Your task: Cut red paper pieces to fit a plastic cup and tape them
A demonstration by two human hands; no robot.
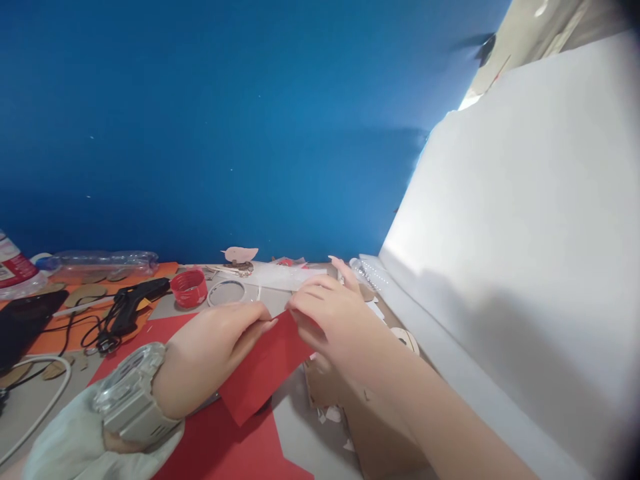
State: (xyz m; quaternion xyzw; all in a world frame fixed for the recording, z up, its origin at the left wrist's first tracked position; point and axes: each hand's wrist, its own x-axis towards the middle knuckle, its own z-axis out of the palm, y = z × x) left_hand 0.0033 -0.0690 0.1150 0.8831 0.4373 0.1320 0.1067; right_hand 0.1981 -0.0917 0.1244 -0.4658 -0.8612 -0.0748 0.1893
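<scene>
A folded piece of red paper (263, 373) is held up over the table between both hands. My left hand (210, 353), with a pale watch on the wrist, pinches its upper left edge. My right hand (333, 320) grips its upper right corner, fingers curled over the paper. Beneath them lies a larger red sheet (220, 447) on the grey table (305, 433).
A black glue gun (133, 303) with cables, a red bottle cap (189, 288), a clear ring (227, 293) and a flattened plastic bottle (100, 263) lie at the left. Brown cardboard (375, 440) lies under my right forearm. A blue wall stands behind; a white board (525, 253) leans at the right.
</scene>
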